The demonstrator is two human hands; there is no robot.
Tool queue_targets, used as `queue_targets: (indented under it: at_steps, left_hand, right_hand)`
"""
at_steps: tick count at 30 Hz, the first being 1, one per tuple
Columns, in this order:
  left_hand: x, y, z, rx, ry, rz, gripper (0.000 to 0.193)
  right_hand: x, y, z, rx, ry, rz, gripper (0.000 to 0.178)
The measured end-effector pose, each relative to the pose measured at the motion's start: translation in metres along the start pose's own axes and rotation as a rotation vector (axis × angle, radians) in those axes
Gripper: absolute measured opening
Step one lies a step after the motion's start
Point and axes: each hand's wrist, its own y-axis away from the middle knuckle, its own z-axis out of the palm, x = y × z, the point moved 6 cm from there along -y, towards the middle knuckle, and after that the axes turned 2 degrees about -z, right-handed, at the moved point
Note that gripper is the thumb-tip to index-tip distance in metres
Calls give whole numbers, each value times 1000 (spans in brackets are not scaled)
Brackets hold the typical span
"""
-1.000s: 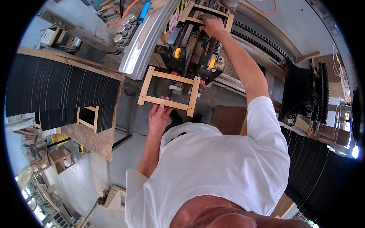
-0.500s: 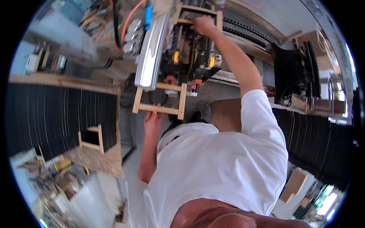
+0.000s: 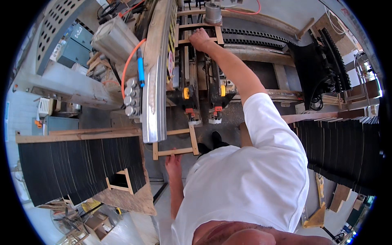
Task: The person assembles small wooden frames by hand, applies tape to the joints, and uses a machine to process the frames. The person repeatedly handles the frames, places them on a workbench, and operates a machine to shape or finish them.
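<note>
Low in front of me, my left hand (image 3: 173,164) has its fingers closed on the near bar of a light wooden frame (image 3: 175,152). This frame is four-sided, and its far left part is hidden under the end of a long silver metal beam (image 3: 154,118). My right arm reaches far forward onto a machine. There my right hand (image 3: 200,39) is closed over the near bar of a second wooden frame (image 3: 219,35), which lies across the machine's rails. A round metal cylinder (image 3: 213,14) stands just beyond that frame.
Yellow knobs (image 3: 186,93) and red clamps (image 3: 217,109) sit at the machine's near end. Stacks of black panels stand at left (image 3: 77,167) and right (image 3: 343,153). A small wooden frame (image 3: 129,181) rests against the left stack. An orange hose (image 3: 123,77) curves beside the beam.
The whole view has shifted, bringing more of the machine's far end into sight. My right hand sits further left along its frame. My left hand still grips the near frame.
</note>
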Motion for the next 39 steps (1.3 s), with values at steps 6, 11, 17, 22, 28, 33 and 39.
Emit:
queue_targets:
  at_steps: [6, 11, 17, 22, 28, 33, 39]
  left_hand:
    - [-21, -1, -5, 57, -15, 11, 37]
    - [-35, -4, -2, 99, 7, 11, 30]
    - [-34, -9, 16, 115, 6, 41, 26]
    - [-34, -24, 34, 159, -26, -9, 24]
    - [-37, -35, 35, 156, -83, -5, 24]
    - [-39, -44, 34, 129, -87, -50, 25]
    - [-42, -53, 23, 133, -133, -89, 31]
  right_hand:
    - [20, -37, -4, -37, 55, -20, 20]
    - [37, -70, 9, -46, 94, -15, 20]
    - [63, -102, 32, 97, 3, 9, 16]
    - [66, -106, 41, 36, 40, -11, 16]
    - [68, -113, 40, 99, -11, 17, 17]
    - [83, -128, 66, 52, -9, 46, 21]
    - [45, -111, 32, 115, 116, 4, 18]
